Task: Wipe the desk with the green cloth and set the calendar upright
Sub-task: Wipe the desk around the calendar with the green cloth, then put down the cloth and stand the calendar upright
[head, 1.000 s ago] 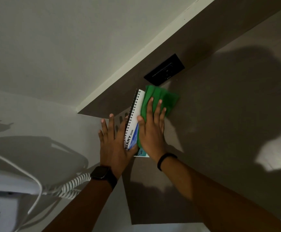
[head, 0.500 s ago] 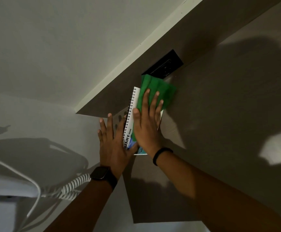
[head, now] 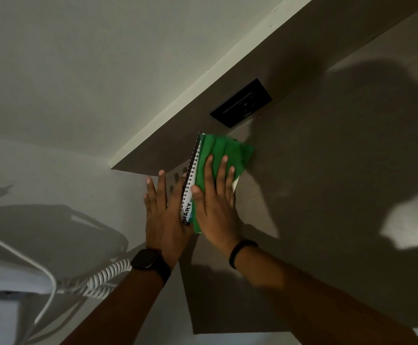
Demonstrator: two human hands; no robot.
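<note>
The white spiral-bound desk calendar (head: 190,195) stands near the back corner of the grey-brown desk top (head: 327,195), just short of the black wall socket plate (head: 241,103). Its long axis runs toward that plate. The left hand (head: 164,215) lies flat with fingers spread against its spiral side. The right hand (head: 215,207), also flat, presses the folded green cloth (head: 225,150) on its opposite face. Both hands touch it.

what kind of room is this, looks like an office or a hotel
Probably a hotel room or office desk corner; the pictures do not settle which. The clues: a brown desk with a black outlet panel set into it, a spiral-bound desk calendar, and a white coiled phone cord.
</note>
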